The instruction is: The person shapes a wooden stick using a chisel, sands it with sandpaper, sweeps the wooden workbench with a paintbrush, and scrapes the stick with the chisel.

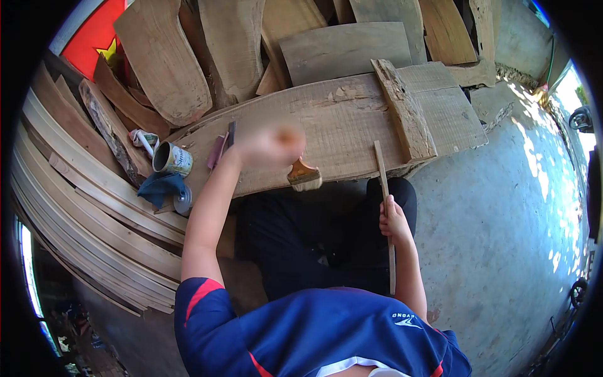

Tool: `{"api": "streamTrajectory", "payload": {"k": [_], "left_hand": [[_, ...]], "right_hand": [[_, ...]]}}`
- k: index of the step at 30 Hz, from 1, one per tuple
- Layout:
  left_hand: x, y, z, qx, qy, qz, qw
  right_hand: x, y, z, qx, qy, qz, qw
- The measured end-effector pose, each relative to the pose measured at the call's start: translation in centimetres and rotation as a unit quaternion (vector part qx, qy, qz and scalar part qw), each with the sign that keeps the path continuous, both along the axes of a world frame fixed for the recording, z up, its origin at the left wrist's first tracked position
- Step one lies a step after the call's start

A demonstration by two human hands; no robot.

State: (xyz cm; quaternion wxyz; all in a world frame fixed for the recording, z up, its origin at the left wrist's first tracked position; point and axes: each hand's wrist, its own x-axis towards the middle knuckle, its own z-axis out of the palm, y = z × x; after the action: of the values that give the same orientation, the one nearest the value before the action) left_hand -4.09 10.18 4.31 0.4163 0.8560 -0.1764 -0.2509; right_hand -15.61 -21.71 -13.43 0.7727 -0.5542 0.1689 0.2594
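Observation:
My left hand (pixel 267 144), blurred in the picture, is closed around a paintbrush (pixel 304 176) with a brown handle and pale bristles. The brush hangs bristles down at the front edge of a broad wooden slab (pixel 282 163). My right hand (pixel 396 221) grips a long thin wooden strip (pixel 383 173) near its middle. The strip stands almost lengthwise in front of me, its far end over the slab's edge. A thick rough-edged piece of wood (pixel 405 113) lies across the slab. Left of my left hand is a pinkish flat item (pixel 218 151).
An open tin can (pixel 173 158), a blue cloth (pixel 162 188) and a small round container (pixel 183 201) stand at the left. Long wooden strips (pixel 107 220) are stacked farther left. Several boards (pixel 163 60) lean behind the slab. Concrete floor (pixel 490 239) lies at the right.

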Motion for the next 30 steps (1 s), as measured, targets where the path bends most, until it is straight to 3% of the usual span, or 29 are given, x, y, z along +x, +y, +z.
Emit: {"api": "streamTrajectory", "payload": {"k": [1, 2, 3, 4, 5, 6, 7, 8, 9, 11, 12, 13, 15, 16, 17, 19, 21, 22, 23, 24, 25, 26, 28, 29, 30], "left_hand": [[-0.1, 0.0, -0.5, 0.061, -0.009, 0.018, 0.998], [0.9, 1.3, -3.0, 0.017, -0.183, 0.076, 0.98], [1.0, 1.6, -3.0, 0.126, -0.341, 0.108, 0.925], [1.1, 1.8, -3.0, 0.23, -0.484, 0.135, 0.833], [1.2, 1.9, -2.7, 0.291, -0.523, 0.156, 0.785], [1.2, 2.0, -2.4, 0.291, -0.523, 0.157, 0.786], [1.2, 2.2, -1.9, 0.145, -0.362, 0.148, 0.909], [1.2, 2.2, -1.5, -0.01, -0.178, 0.129, 0.975], [0.7, 1.7, -1.4, -0.056, -0.083, 0.12, 0.988], [0.8, 1.1, -2.1, -0.007, -0.084, 0.12, 0.989], [2.1, 1.3, -3.4, 0.021, -0.333, 0.092, 0.938], [2.8, 2.1, -4.7, 0.021, -0.332, 0.092, 0.939], [2.5, 0.9, -2.3, 0.229, -0.41, 0.204, 0.859], [2.1, 0.4, -0.9, 0.19, -0.381, 0.183, 0.886], [1.8, 0.3, -0.6, 0.081, -0.274, 0.154, 0.946], [0.5, -0.2, -0.3, -0.07, -0.067, 0.089, 0.991], [-1.0, -1.2, 0.0, -0.014, -0.018, 0.012, 1.0], [-1.0, -1.0, -1.0, 0.061, -0.087, -0.011, 0.994], [-1.6, -1.4, -1.3, 0.101, -0.201, 0.071, 0.972], [-2.2, -1.7, -1.6, 0.138, -0.31, 0.151, 0.928], [-2.6, -1.6, -2.0, 0.161, -0.471, 0.143, 0.855], [-3.2, -1.5, -1.6, 0.162, -0.471, 0.143, 0.856], [-4.0, -1.0, -0.3, 0.117, -0.333, 0.177, 0.919], [-4.1, -0.3, -0.5, 0.036, -0.251, 0.129, 0.959], [-4.1, -0.3, -1.0, 0.037, -0.25, 0.129, 0.959]], "right_hand": [[0.1, 0.0, 0.0, 0.001, -0.001, 0.001, 1.0], [0.0, -0.1, -0.1, 0.001, -0.002, 0.002, 1.0], [0.0, -0.1, -0.1, 0.001, -0.003, 0.004, 1.0], [0.0, -0.1, -0.1, 0.0, -0.003, 0.005, 1.0], [0.0, -0.1, -0.1, -0.003, 0.001, 0.004, 1.0], [0.0, 0.0, 0.0, -0.006, 0.004, 0.002, 1.0], [0.1, 0.0, 0.1, -0.007, 0.004, 0.002, 1.0], [0.1, 0.0, 0.1, -0.008, 0.006, 0.002, 1.0], [0.1, 0.0, 0.1, -0.009, 0.008, 0.002, 1.0], [0.1, 0.0, 0.2, -0.011, 0.003, 0.001, 1.0], [0.0, 0.0, 0.2, -0.013, -0.001, 0.0, 1.0], [-0.1, 0.1, 0.2, -0.013, 0.0, 0.001, 1.0], [-0.1, 0.2, 0.3, -0.006, -0.001, -0.004, 1.0], [0.1, 0.2, 0.4, -0.007, -0.001, -0.006, 1.0], [0.0, 0.2, 0.4, -0.003, 0.0, -0.006, 1.0], [-0.2, 0.1, 0.2, 0.0, 0.005, -0.008, 1.0], [-0.1, 0.0, 0.1, 0.009, -0.004, 0.003, 1.0], [0.0, -0.1, 0.1, 0.01, -0.002, 0.003, 1.0], [0.0, -0.1, 0.3, 0.005, 0.002, 0.002, 1.0], [0.0, -0.1, 0.3, 0.001, 0.006, 0.002, 1.0], [-0.1, -0.1, 0.2, 0.001, 0.008, 0.003, 1.0], [-0.1, -0.2, 0.1, -0.002, 0.007, 0.006, 1.0], [0.0, -0.2, 0.1, -0.005, 0.005, 0.007, 1.0], [0.0, -0.2, 0.0, -0.004, 0.002, 0.005, 1.0], [0.0, -0.1, 0.0, -0.004, -0.001, 0.003, 1.0]]}}
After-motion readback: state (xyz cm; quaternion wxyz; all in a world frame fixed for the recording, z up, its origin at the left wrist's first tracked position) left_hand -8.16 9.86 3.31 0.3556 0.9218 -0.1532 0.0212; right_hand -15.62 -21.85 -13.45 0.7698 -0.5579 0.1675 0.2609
